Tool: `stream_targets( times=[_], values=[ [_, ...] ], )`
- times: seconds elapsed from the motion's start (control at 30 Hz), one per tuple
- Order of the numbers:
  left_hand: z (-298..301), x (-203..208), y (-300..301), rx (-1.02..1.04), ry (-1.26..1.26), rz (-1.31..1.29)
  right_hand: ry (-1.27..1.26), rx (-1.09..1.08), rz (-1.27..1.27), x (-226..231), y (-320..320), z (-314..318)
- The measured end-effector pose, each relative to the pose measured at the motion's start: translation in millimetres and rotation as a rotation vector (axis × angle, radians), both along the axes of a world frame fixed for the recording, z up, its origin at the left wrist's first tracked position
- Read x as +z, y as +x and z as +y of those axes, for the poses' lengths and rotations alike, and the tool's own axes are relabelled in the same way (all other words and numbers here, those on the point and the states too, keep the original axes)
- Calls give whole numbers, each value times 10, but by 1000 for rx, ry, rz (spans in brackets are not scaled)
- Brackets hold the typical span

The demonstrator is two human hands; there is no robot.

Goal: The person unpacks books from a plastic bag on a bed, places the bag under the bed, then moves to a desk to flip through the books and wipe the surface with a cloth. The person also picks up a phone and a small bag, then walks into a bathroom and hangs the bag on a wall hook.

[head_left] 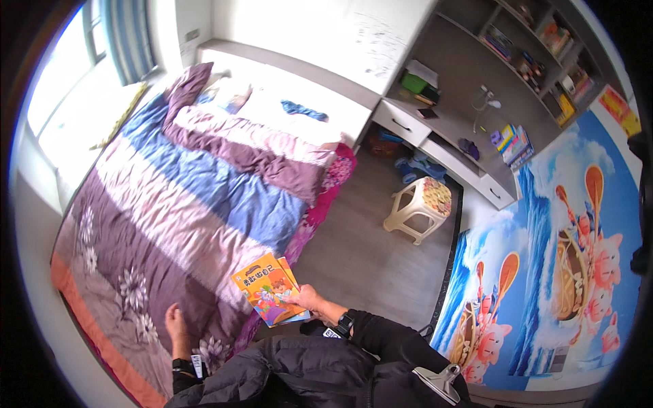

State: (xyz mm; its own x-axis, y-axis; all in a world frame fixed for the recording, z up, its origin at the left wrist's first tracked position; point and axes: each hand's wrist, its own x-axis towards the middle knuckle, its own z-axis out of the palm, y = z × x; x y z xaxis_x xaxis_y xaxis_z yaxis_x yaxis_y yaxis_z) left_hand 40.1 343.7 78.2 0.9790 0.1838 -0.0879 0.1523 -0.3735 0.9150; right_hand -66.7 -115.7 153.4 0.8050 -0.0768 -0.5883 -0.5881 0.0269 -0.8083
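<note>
My right hand grips a small stack of thin picture books at its right edge. The top cover is orange with a cartoon bear and flowers. Other covers stick out from beneath it, orange at the upper right and blue at the bottom. The stack is held up in front of me, by the near right side of the bed. My left hand hangs over the purple, flower-patterned end of the quilt, loosely bent with nothing in it. Whether it touches the quilt I cannot tell.
A plastic stool with a flowered seat stands on the grey floor. Beyond it, a desk with drawers carries books and small items, under shelves. A cartoon mural covers the right wall. Curtains hang by the left window.
</note>
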Motion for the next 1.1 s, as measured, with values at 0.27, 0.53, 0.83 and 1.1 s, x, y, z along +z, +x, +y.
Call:
stream_targets(
  times=[0.27,0.53,0.83,1.1],
  values=[
    [-3041,441,474,-445,-118,373,262,-540,-12,160,-268,-1918],
    [-4627,666,1214,-527,159,209,283,-853,-42,329,-332,-3011],
    [-6693,375,3204,-229,269,169,105,-793,40,575,274,-4131],
    [-7639,-161,4872,222,276,458,130,-716,274,424,1725,-5165]
  ],
)
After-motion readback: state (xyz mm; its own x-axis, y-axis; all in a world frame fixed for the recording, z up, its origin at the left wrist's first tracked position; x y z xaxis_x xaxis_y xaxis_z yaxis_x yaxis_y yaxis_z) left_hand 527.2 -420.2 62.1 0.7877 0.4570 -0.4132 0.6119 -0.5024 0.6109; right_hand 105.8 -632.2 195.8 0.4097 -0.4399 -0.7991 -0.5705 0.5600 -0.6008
